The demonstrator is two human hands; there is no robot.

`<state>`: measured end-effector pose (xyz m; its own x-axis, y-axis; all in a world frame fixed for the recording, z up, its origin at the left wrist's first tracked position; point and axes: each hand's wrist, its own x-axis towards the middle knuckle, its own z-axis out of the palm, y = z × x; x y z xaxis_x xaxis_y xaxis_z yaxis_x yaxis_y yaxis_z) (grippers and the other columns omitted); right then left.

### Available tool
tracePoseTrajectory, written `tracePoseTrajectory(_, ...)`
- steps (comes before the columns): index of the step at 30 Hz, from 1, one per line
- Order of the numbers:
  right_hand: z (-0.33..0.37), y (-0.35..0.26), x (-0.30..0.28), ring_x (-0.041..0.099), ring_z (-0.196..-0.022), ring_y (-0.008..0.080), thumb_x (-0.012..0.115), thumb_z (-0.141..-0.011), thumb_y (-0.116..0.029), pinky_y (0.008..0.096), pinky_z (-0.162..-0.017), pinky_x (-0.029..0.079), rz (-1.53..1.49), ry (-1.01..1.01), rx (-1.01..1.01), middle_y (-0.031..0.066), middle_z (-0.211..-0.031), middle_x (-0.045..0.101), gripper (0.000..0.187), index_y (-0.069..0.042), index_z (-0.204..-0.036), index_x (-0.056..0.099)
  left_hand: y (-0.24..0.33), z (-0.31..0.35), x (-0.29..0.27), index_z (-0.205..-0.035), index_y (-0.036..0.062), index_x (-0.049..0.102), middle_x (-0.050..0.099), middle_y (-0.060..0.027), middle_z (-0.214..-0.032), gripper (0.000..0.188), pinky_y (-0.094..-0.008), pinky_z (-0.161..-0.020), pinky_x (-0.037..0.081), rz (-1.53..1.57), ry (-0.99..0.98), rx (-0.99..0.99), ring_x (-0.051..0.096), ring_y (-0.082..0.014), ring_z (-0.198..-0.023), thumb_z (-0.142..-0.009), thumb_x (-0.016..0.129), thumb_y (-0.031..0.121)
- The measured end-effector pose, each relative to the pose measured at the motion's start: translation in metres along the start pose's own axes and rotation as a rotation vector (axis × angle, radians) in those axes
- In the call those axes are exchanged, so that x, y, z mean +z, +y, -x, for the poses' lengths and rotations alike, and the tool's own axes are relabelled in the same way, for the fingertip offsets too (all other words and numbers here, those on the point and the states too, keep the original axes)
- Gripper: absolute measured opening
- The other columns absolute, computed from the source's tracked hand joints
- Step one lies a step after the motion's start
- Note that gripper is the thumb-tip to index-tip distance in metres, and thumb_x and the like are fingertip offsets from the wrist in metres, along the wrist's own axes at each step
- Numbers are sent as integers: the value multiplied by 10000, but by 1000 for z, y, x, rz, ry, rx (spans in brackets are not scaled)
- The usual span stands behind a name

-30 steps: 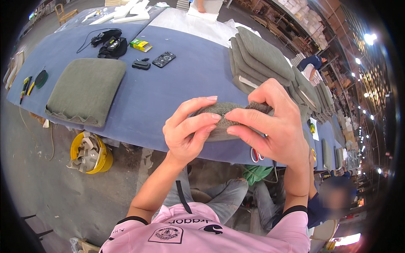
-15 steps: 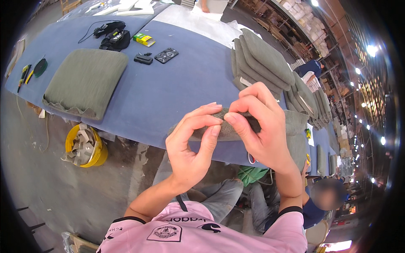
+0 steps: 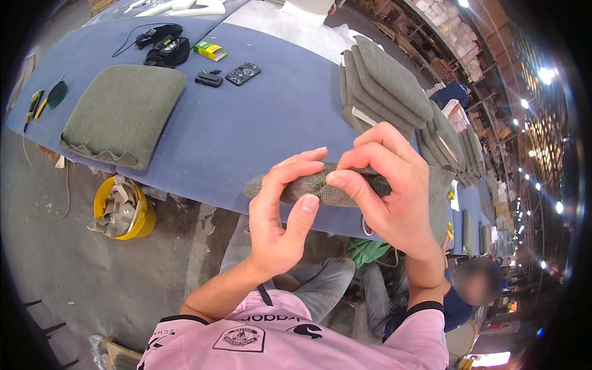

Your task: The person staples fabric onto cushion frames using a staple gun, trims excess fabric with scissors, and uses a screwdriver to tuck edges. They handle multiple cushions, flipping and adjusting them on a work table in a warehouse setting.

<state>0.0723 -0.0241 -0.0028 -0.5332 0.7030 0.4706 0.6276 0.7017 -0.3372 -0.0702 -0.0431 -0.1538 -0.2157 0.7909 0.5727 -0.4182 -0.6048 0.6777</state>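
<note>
A grey-green fabric cushion (image 3: 308, 187) rests at the table's near edge, its narrow side facing me. My left hand (image 3: 280, 216) holds that side, the thumb below and the fingers above, with the seam between them. My right hand (image 3: 391, 191) is closed in a pinch, thumb against forefinger, right at the seam. Whatever sits between those fingertips is too small to make out. The right hand covers part of the cushion.
Left on the blue table (image 3: 216, 135) lies another cushion (image 3: 126, 114). Beyond it are a black pouch (image 3: 168, 49), a yellow-green box (image 3: 209, 50) and a phone (image 3: 243, 73). Stacked cushions (image 3: 385, 83) stand right. A yellow bucket (image 3: 145, 219) holds scraps. A co-worker (image 3: 459, 302) sits close right.
My left thumb has dropped away from its fingers, so more of the cushion's edge shows. My right hand has shifted slightly right, still pinching. The view has tilted a little.
</note>
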Motion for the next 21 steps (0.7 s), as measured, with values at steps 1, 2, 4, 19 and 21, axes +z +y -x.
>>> tracePoseTrajectory(1, 0, 0, -1, 659, -809, 208, 890, -865, -111, 323, -706, 511, -2, -4, -6, 96, -950, 636, 171, -23, -936, 761, -2, -1, -1, -1383, 0, 565, 653, -247, -1466, 399, -443, -1186, 449, -46, -38, 27, 586, -325, -1425, -1058, 705, 185)
tracePoseTrajectory(2, 1, 0, -1, 658, -808, 206, 891, -861, -113, 322, -705, 509, 3, 2, -9, 92, -946, 636, 168, -29, -934, 765, -3, -1, 0, -1370, 5, 568, 648, -239, -1459, 397, -441, -1181, 444, -45, -39, 14, 579, -317, -1418, -1052, 711, 195)
tracePoseTrajectory(4, 1, 2, -1, 656, -805, 203, 895, -855, -118, 320, -702, 505, 13, 12, -17, 85, -938, 636, 163, -39, -931, 774, -4, -2, 2, -1344, 15, 576, 638, -222, -1445, 393, -437, -1173, 433, -45, -40, -10, 564, -300, -1404, -1040, 724, 214)
tracePoseTrajectory(19, -1, 41, 2, 568, -613, 205, 851, -946, -232, 385, -560, 423, -346, -414, -146, 60, -711, 596, 192, -90, -836, 784, 15, 34, 15, -1078, 34, 589, 669, -177, -1172, 184, -439, -1045, 448, 115, 77, -70, 574, -246, -1125, -993, 707, 145)
tracePoseTrajectory(21, 11, 43, 11, 542, -609, 229, 855, -954, -223, 388, -588, 417, -546, -511, -33, 66, -696, 574, 275, -54, -788, 714, 13, 42, 11, -1006, 60, 580, 678, -167, -1135, 173, -435, -1019, 449, 75, 55, -65, 561, -235, -1072, -1023, 691, 192)
